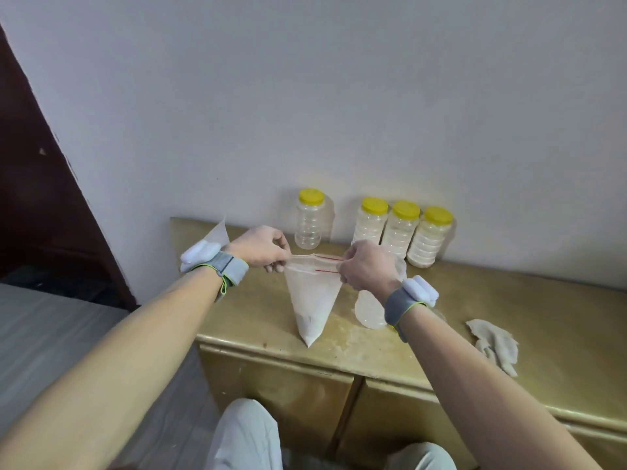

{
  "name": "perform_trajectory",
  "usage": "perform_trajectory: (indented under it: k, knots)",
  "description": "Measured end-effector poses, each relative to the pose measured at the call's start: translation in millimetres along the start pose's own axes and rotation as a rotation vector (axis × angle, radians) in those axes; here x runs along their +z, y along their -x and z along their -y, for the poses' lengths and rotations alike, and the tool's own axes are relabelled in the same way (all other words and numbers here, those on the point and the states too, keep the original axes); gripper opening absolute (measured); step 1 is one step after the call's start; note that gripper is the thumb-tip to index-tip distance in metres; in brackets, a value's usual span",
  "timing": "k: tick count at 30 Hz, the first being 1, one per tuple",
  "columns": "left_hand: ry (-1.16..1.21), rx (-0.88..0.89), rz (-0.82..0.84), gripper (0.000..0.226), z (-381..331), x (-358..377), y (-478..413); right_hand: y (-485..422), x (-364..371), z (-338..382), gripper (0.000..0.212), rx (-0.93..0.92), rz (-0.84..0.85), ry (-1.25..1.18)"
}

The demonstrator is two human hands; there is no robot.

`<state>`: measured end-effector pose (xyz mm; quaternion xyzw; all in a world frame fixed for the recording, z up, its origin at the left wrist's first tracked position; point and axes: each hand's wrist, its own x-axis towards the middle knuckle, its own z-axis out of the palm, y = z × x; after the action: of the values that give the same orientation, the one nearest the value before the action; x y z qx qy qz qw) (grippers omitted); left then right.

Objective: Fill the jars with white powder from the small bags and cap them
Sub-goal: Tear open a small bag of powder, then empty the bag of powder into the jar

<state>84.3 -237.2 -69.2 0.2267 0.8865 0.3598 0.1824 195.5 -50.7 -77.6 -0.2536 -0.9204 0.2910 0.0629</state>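
Powder bag [312, 300] hangs over the front of the bench [509, 317], with its pointy bottom corner close to the bench top. White powder sits only in that bottom corner. One of the hands, the left hand [261, 247], pinches one end of the top strip. The right hand [368, 266] pinches the other end, and the top is pulled a little apart between them.

I think the bag is light and floppy. Thin plastic can slip, so the top corners by the red lines look like the best place to hold. The powder could spill if the bag tips.

A crumpled cloth [495, 344] lies to the right. Just behind the right hand is a clear jar [369, 312], partly hidden, so I cannot tell if it has a cap. It may be in the way. An empty bag [219, 234] lies behind the left wrist. By the wall are an empty-looking jar [308, 222] and three powder jars [400, 232], all with yellow caps.
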Motion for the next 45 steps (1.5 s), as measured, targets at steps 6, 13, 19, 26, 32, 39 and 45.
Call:
perform_trajectory:
  k: [6,13,19,26,32,39,45]
  knots:
    - [0.512,-0.138,0.041,0.011,29,18,3,15,24,-22,0.024,-0.01,-0.056,-0.376]
    - [0.268,-0.111,0.187,0.115,53,71,-2,24,69,-66,0.008,0.148,0.145,-0.508]
    - [0.36,0.064,0.107,0.148,32,116,-27,21,106,-101,0.023,0.134,0.385,-0.232]
    - [0.381,-0.099,-0.056,0.101,8,124,-43,20,103,-101,0.028,0.161,0.449,-0.227]
    - [0.145,-0.225,0.013,0.062,6,120,-44,18,101,-103,0.034,0.179,0.492,-0.232]
    - [0.229,-0.182,-0.087,0.04,-12,109,-27,30,95,-93,0.049,0.203,0.476,-0.339]
    - [0.59,-0.11,-0.288,0.026,-47,74,-31,42,81,-65,0.076,0.375,0.655,-1.223]
